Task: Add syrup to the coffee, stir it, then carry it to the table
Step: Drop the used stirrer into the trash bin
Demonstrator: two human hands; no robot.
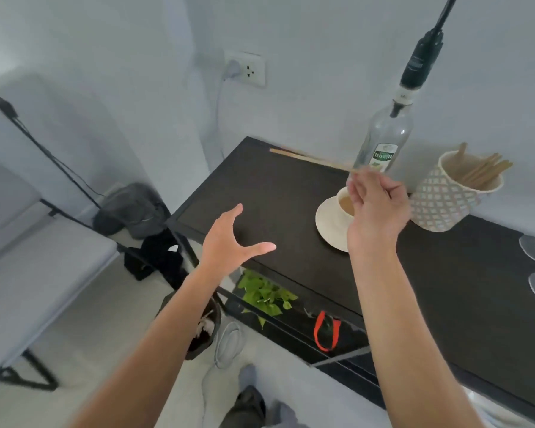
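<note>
The right hand (pixel 376 208) pinches a wooden stir stick (pixel 309 159) above the coffee cup (pixel 344 205) on its saucer (pixel 328 225). The syrup bottle (pixel 383 143) stands just beyond. The left hand (pixel 229 242) hovers spread, empty, left of the cup.

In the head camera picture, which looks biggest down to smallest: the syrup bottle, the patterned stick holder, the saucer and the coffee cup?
1. syrup bottle, tallest.
2. patterned stick holder.
3. saucer, partly hidden by the right hand, so its rank against the holder is unsure.
4. coffee cup, mostly hidden.

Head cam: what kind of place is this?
Likely a home coffee corner: a dark side table against a wall with a syrup bottle, a cup of coffee on a saucer, and a holder of wooden stirrers.
</note>
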